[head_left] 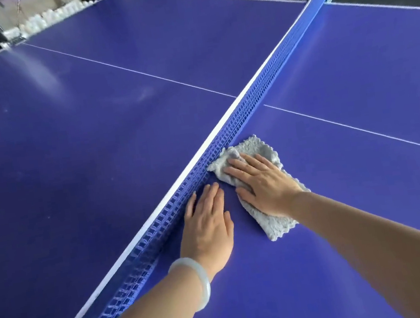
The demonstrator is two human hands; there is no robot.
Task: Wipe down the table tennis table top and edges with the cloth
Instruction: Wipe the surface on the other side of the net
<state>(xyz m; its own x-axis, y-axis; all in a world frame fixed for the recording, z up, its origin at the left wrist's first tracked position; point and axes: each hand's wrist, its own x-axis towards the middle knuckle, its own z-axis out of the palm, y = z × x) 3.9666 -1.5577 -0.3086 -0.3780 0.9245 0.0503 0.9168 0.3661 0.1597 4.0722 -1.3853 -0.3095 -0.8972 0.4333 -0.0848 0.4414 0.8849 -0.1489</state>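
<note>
On the blue table (360,232), just beside the net (229,135), the right hand (263,184) lies flat with fingers spread on a crumpled grey cloth (273,222) whose far corner touches the mesh. Near it the left hand (208,228), a pale bangle (193,281) on its wrist, rests flat and empty on bare surface. Beyond the net the top shows dusty smears, thin white lines, and white bottles (51,15) past the far edge.
</note>
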